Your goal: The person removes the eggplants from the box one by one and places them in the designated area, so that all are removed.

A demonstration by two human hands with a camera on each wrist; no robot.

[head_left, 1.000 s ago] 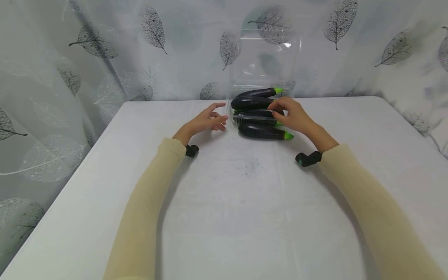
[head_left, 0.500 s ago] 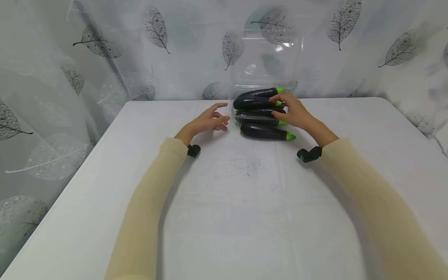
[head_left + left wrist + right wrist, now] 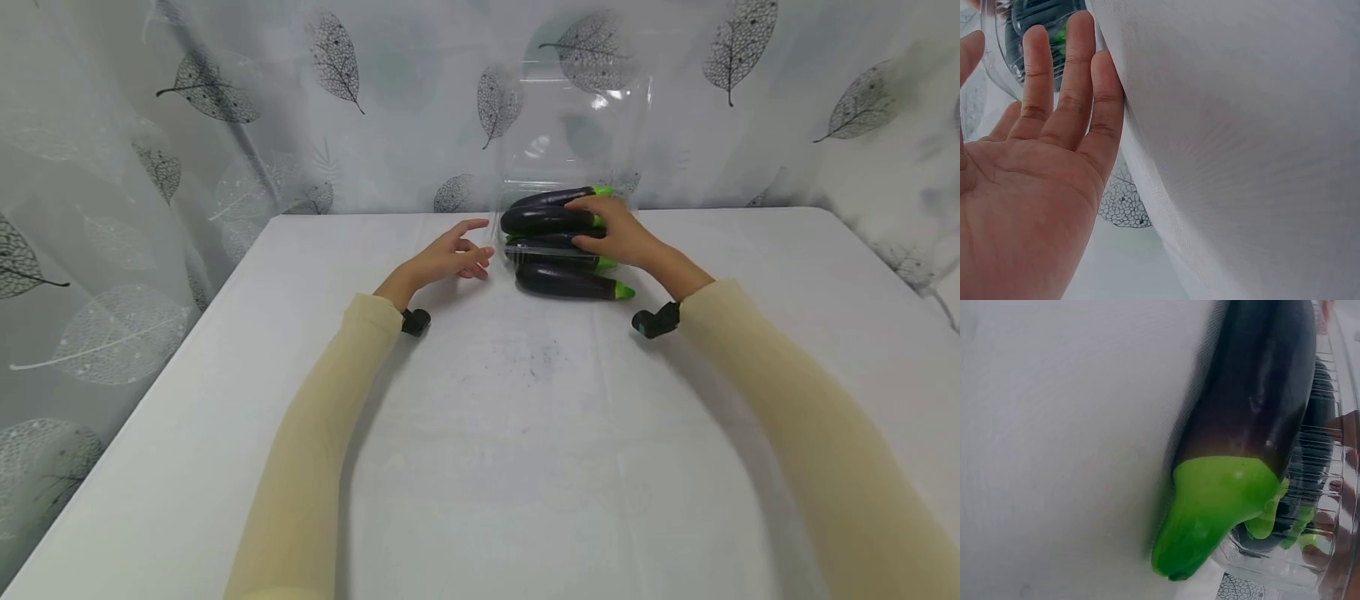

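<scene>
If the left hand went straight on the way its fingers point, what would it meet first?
The left hand would most likely meet the side of the clear plastic open-lidded container, before the glossy dark-purple eggplants inside; any gap is hard to judge.

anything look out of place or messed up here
One eggplant lies on the table, outside the open clear container that holds the others. Dark specks also mar the otherwise plain white surface; whether they're stains is unclear.

The eggplants (image 3: pixel 566 282) look smooth and glossy, the container (image 3: pixel 547 251) shiny ribbed plastic, the tablecloth (image 3: pixel 487 458) matt woven fabric, the sleeves (image 3: pixel 315 442) matt cloth.
</scene>
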